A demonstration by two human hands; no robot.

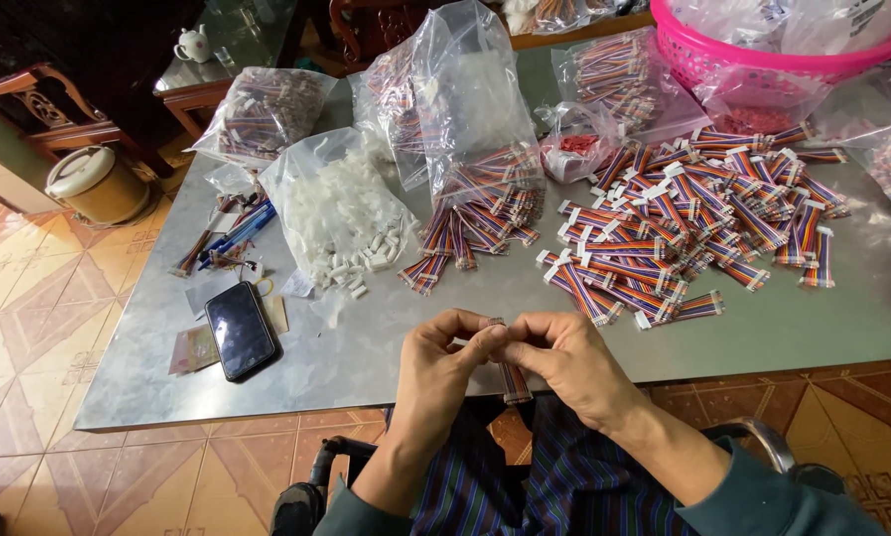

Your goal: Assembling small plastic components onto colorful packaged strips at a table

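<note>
Both hands meet just off the near edge of the grey metal bench (386, 357), over the person's lap. The left hand (443, 359) and the right hand (562, 365) are each pinched shut on one short rainbow-striped ribbon cable (512, 379); its top end sits between the fingertips (487, 342), and its lower end hangs down past the bench edge.

Farther in on the bench from the hands lies a loose heap of finished rainbow ribbon cables with white plug ends (688, 223). Left of that heap, an open clear plastic bag (480, 149) spills more striped cables, and left again a clear bag of small white plastic connectors (336, 213) has some scattered at its mouth. A black smartphone (239, 330) lies face up near the bench's front left corner. A pink plastic basket (723, 50) stands behind the heap.
</note>
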